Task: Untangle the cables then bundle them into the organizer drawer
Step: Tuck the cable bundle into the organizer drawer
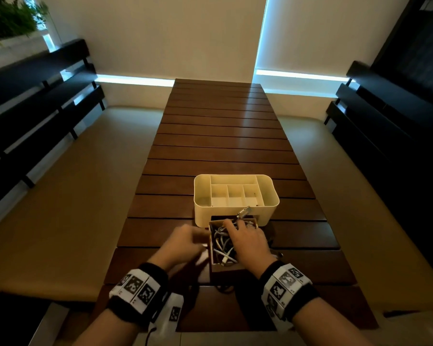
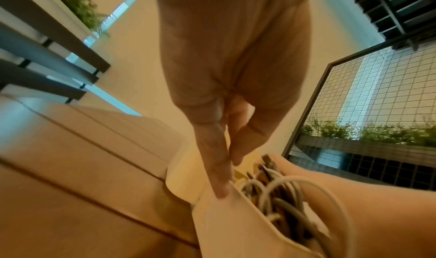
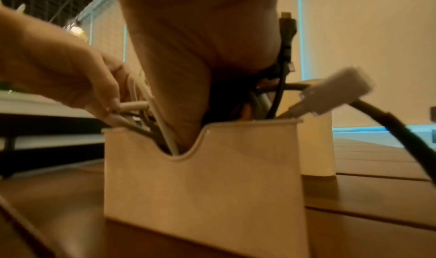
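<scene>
Two hands at drawer (image 1: 225, 269), pulled out near organizer (image 1: 235, 196) on bench (image 1: 223, 136) | cables (image 1: 223, 242) heaped inside | right hand (image 1: 248, 242) presses flat, fingers relaxed | left hand (image 1: 183, 243) fingers pinch a plug | risk: protruding connector (image 1: 244, 212) may jam drawer closing

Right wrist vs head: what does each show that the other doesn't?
Only right wrist: the drawer front with its scooped notch, a thick black cable drooping over the right side, and a white plug sticking up above the rim.

Only head: the organizer top with its divided compartments, and the slatted table stretching away.

Both: the right hand pressing down on the cables in the pulled-out drawer, and the left hand at its left edge.
</scene>
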Demonstrator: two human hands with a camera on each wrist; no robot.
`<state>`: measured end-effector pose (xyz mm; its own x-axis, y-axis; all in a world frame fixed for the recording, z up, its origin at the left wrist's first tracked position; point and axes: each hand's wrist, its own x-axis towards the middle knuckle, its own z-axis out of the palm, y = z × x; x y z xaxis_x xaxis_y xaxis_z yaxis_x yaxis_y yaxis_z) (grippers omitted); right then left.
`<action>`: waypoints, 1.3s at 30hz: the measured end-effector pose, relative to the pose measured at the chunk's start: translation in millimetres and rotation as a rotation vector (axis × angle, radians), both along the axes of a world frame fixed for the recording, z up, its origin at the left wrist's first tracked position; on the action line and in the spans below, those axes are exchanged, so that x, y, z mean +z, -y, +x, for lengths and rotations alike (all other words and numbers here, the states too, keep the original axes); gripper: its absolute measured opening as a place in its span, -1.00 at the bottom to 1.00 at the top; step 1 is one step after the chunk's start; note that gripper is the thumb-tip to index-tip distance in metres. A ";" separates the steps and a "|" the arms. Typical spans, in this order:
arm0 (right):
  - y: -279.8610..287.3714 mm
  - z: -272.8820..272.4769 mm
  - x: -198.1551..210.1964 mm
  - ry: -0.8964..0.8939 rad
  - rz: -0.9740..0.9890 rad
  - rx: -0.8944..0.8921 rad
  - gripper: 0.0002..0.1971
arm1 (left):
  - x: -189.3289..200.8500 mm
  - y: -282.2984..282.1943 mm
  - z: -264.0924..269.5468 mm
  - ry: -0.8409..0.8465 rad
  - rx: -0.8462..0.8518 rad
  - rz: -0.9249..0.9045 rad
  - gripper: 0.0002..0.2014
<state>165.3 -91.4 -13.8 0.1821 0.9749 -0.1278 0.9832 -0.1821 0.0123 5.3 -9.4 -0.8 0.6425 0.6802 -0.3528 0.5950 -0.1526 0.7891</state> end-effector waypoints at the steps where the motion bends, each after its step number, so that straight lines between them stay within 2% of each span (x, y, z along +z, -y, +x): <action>1: -2.0 -0.1 1.0 -0.016 -0.013 -0.002 -0.28 | 2.3 -3.8 -0.1 0.036 0.021 0.058 -0.51; 2: -3.8 -0.5 1.5 -0.028 -0.023 -0.005 -0.28 | 3.3 -5.4 1.4 0.060 -0.004 0.116 -0.48; 5: -7.0 -1.5 0.2 -0.052 -0.045 -0.028 -0.25 | -3.9 -3.1 11.8 0.128 -0.235 0.184 -0.22; 7: -6.3 -0.4 -2.4 -0.058 -0.024 -0.037 -0.26 | -7.7 -6.6 18.3 0.196 -0.329 0.113 -0.08; 9: -5.1 1.9 -4.8 -0.062 0.016 -0.031 -0.34 | -11.5 -13.5 22.1 0.169 -0.396 0.079 0.02; 10: -4.5 3.4 -5.3 -0.071 0.028 -0.021 -0.36 | -14.5 -16.0 23.7 0.137 -0.399 0.122 -0.03; 13: -5.8 9.0 -3.3 -0.159 -0.004 0.040 -0.34 | -24.0 -17.6 25.1 0.108 -0.349 0.384 -0.38; 17: -6.1 29.7 14.7 -0.577 -0.211 0.012 -0.33 | -30.1 -12.7 25.9 0.122 -0.362 0.675 -0.63; 19: -2.2 40.3 25.8 -0.692 -0.310 0.013 -0.33 | -33.1 -5.8 27.4 0.126 -0.382 0.802 -0.70; 21: 3.1 44.0 27.7 -0.675 -0.285 0.027 -0.38 | -36.3 1.8 29.3 0.104 -0.369 0.927 -0.70; 25: 17.5 35.5 -1.5 -0.499 0.070 0.031 -0.69 | -34.4 11.3 34.7 0.019 -0.339 1.082 -0.68; 28: 22.5 29.1 -10.1 -0.406 0.142 0.014 -0.75 | -36.2 10.2 32.0 0.066 -0.344 0.966 -0.67; 32: 14.2 23.5 -1.3 -0.287 0.078 0.032 -0.73 | -14.7 -6.4 24.8 0.098 -0.373 0.475 -0.75; 35: 6.3 23.1 1.4 -0.229 0.011 0.029 -0.66 | -0.3 -19.1 20.9 0.041 -0.426 0.232 -0.72; 37: 1.5 24.0 3.4 -0.218 -0.036 0.032 -0.62 | 1.1 -16.6 17.1 0.157 -0.345 0.182 -0.70; 39: -2.4 24.4 5.9 -0.229 -0.060 0.031 -0.61 | -4.6 -8.3 11.1 0.269 -0.285 0.275 -0.65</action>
